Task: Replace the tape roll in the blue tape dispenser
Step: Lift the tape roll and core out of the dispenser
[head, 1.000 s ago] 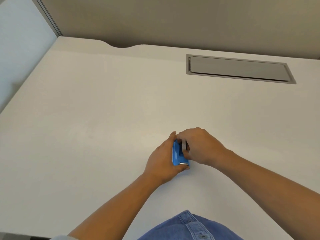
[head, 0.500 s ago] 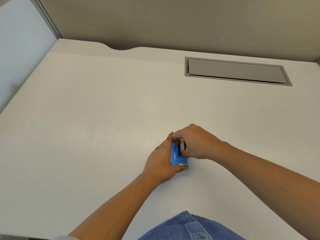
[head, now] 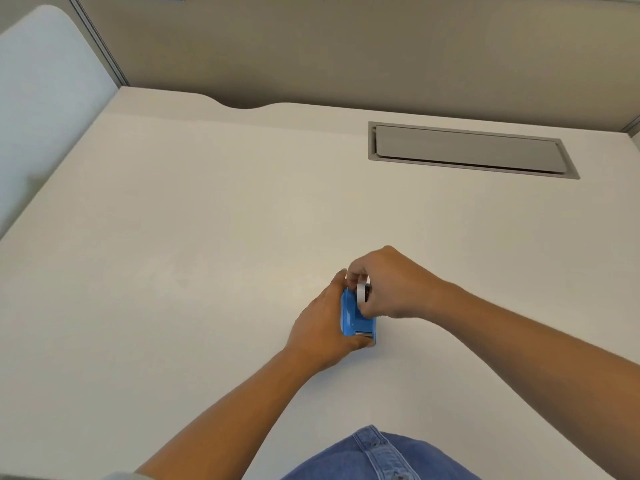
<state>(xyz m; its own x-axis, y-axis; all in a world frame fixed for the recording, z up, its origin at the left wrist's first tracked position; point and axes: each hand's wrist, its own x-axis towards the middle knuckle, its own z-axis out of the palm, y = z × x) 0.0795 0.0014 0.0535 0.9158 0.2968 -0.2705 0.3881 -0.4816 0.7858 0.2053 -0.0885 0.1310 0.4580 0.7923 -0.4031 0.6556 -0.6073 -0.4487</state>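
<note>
The blue tape dispenser (head: 354, 318) stands on the white desk (head: 207, 254), its metal cutter end toward me. My left hand (head: 320, 327) wraps its left side and holds it. My right hand (head: 389, 284) comes in from the right, its fingers pinched on a pale tape roll (head: 361, 292) that stands on edge and sticks up out of the dispenser's top. The lower part of the roll is hidden inside the dispenser and behind my fingers.
A grey cable hatch (head: 467, 150) is set flush in the desk at the back right. A beige partition (head: 346, 46) closes the far edge and a pale panel (head: 45, 98) the left side. My denim shirt (head: 374, 455) shows at the bottom.
My right hand has risen a little and the tape roll now shows higher above the dispenser. My left hand keeps its hold. The camera has tilted up slightly.
</note>
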